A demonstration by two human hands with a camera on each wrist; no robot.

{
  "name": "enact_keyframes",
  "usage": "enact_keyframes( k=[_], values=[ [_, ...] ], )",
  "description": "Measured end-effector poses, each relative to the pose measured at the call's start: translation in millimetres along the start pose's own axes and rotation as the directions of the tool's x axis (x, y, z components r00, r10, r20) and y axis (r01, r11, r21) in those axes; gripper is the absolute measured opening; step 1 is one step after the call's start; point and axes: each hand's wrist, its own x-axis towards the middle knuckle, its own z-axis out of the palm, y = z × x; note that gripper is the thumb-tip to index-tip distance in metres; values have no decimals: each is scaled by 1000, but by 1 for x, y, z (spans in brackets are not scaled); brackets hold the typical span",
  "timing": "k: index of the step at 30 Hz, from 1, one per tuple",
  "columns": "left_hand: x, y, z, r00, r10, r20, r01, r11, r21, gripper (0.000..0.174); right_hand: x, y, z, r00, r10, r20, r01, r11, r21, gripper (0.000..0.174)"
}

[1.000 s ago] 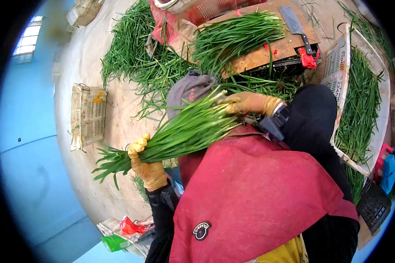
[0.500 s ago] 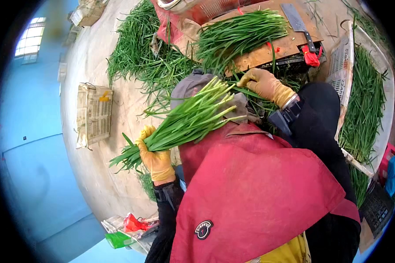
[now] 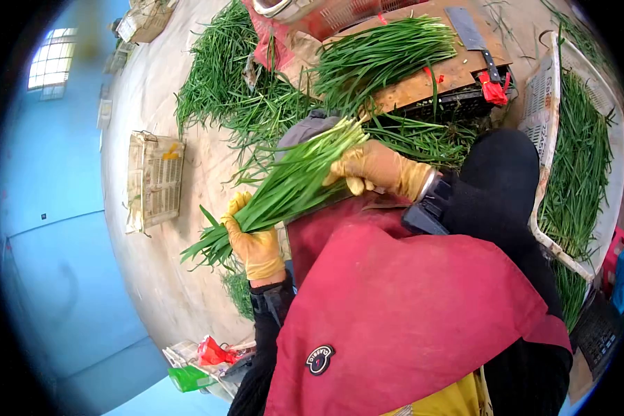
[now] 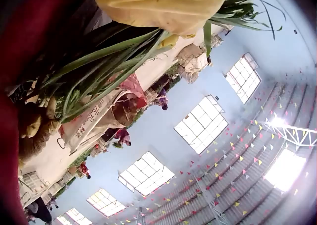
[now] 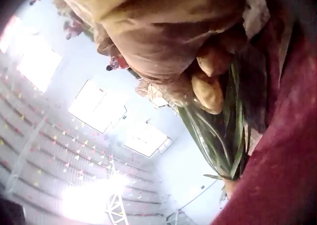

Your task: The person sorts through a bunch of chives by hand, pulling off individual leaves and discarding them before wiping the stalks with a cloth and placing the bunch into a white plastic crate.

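compared with half a second ago, the right hand (image 3: 374, 168) is brought back from the loose greens near the board and is now curled round the pale stem end of the chive bundle (image 3: 295, 184). the left hand (image 3: 256, 246) is hardly shifted, and the leafy end is gripped in its wrapped fingers as before. the bundle is held slanted in the air, just above the red apron (image 3: 409, 305). open floor (image 3: 145, 291) is left on the left side, up to a flat crate (image 3: 154, 180). the right side is hemmed in by a white basket (image 3: 544, 118). ahead, the wooden board (image 3: 423, 83) with a cleaver (image 3: 468, 31) is near.
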Motion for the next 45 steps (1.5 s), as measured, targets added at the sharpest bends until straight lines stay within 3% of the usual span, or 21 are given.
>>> enact_keyframes(
  k=[3,4,5,9,10,14,17,19,21,23,24,25,27,29,31,32,35,36,40,43,45],
  values=[
    [0,5,-1,999,1,-32,-2,999,-36,33,15,25,-17,975,-157,-158,175,978,110,20],
    [0,6,-1,999,-19,-30,17,998,-68,33,4,10,-26,982,-66,-177,112,958,262,19],
    [-1,7,-2,999,-41,-28,38,994,-100,33,1,8,-40,972,54,-227,11,961,277,21],
    [2,3,-6,998,-69,0,68,985,-160,32,-18,7,-38,987,132,-96,-115,981,159,23],
    [3,1,-5,998,-62,-3,61,987,-147,32,-18,11,-35,990,139,30,-142,943,300,27],
    [0,0,4,999,-31,-26,29,995,-99,32,5,27,2,998,44,-54,-21,929,370,26],
    [-5,3,16,999,-23,-45,20,997,-78,31,9,36,-4,1000,-8,-3,8,924,381,24],
    [-6,4,16,997,4,-73,-7,999,-47,30,-1,29,-18,995,41,-88,2,898,441,22],
    [-3,1,14,992,60,-115,-59,998,6,28,-5,40,-51,985,-5,-175,71,924,376,21],
    [-3,0,15,998,53,-44,-54,998,-38,27,-19,34,-74,976,-23,-216,45,994,98,20],
    [-4,-1,15,999,49,-7,-49,997,-58,26,-15,34,-81,966,-192,-175,164,973,-164,18],
    [-5,-2,15,999,47,27,-46,998,-38,27,-14,35,-82,934,-310,-180,220,892,-396,19],
    [-5,-2,15,994,38,99,-39,999,2,31,-11,27,-71,846,-523,-107,255,571,-780,20],
    [-7,-3,19,988,27,152,-28,1000,3,31,0,20,-50,792,-609,-37,284,422,-861,23],
    [-10,-1,25,988,44,150,-52,998,45,31,13,12,-32,907,-422,-17,162,385,-909,27],
    [-12,-2,29,990,64,122,-75,994,85,31,14,6,-22,944,-328,-37,93,372,-923,31],
    [-12,-2,31,988,113,104,-125,986,108,29,19,11,-6,973,-227,39,137,433,-891,29],
    [-12,-2,32,986,128,108,-139,985,98,28,21,17,-6,960,-275,52,171,429,-887,27],
    [-11,0,27,989,116,91,-125,987,102,30,21,28,-14,962,-250,-111,17,458,-889,19],
    [-7,1,18,990,98,98,-110,986,124,29,19,57,-47,915,-321,-244,-101,404,-909,22],
    [-7,2,18,992,87,93,-97,990,104,29,15,64,-75,944,-53,-326,-309,209,-928,23]
  ],
)
